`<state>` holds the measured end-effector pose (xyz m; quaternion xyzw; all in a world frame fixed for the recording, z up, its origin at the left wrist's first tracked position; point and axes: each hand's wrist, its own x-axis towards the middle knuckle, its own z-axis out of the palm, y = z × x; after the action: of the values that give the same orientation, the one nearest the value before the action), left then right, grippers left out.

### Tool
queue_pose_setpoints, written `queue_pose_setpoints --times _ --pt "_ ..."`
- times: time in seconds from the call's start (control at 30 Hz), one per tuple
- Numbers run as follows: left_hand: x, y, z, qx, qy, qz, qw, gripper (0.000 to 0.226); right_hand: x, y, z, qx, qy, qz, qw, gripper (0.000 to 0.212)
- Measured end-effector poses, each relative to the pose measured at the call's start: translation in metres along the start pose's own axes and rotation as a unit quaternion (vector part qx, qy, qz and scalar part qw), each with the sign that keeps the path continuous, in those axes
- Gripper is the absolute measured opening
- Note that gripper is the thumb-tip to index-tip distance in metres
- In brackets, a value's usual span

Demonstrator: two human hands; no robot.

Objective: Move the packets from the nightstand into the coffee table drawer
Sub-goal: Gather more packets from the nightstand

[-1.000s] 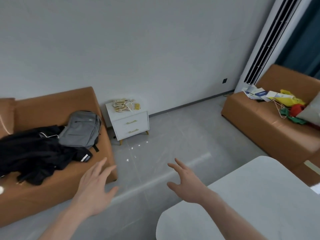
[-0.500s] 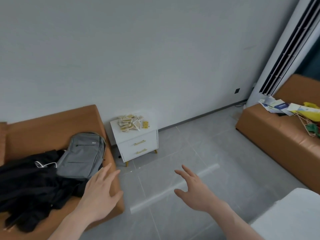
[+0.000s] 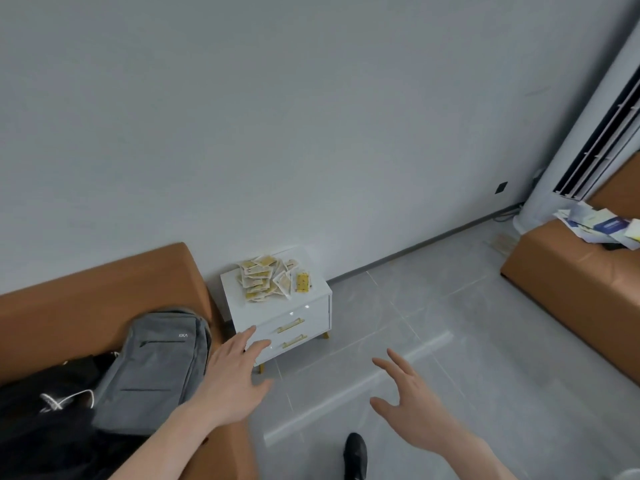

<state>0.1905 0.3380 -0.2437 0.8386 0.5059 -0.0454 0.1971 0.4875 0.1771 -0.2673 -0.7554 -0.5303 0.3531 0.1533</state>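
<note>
A heap of yellow-and-white packets (image 3: pixel 268 278) lies on the top of a small white nightstand (image 3: pixel 311 311) with two gold-handled drawers, set against the wall. My left hand (image 3: pixel 233 379) is raised in front of the nightstand's lower left corner, fingers spread, holding nothing. To the right, over the grey floor, my right hand (image 3: pixel 412 400) is also open and empty. Both hands are short of the packets. The coffee table is out of view.
A brown sofa (image 3: pixel 104 292) stands left of the nightstand, with a grey backpack (image 3: pixel 152 372) and black clothes (image 3: pixel 41 417) on it. A second brown sofa (image 3: pixel 571 289) at the right carries papers (image 3: pixel 599 226). My black shoe (image 3: pixel 355 453) is on the tiled floor.
The view has moved closer to the nightstand, which now looks larger. The white coffee table has dropped out of view at the lower right. Both hands stay open and empty.
</note>
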Motion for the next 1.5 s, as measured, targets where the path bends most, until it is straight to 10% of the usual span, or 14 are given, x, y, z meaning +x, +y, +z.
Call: queue_pose_setpoints --times 0.6,1.5 --pt "0.261 -0.079 -0.031 -0.067 -0.038 -0.155 0.985 0.07 0.332 -0.037 -0.074 -0.033 -0.098 -0.015 0.995 0.068" --pt "0.756 -0.296 0.141 0.077 -0.295 -0.067 0.95 0.128 0.773 0.012 0.153 0.098 -0.072 0.309 0.943 0.095"
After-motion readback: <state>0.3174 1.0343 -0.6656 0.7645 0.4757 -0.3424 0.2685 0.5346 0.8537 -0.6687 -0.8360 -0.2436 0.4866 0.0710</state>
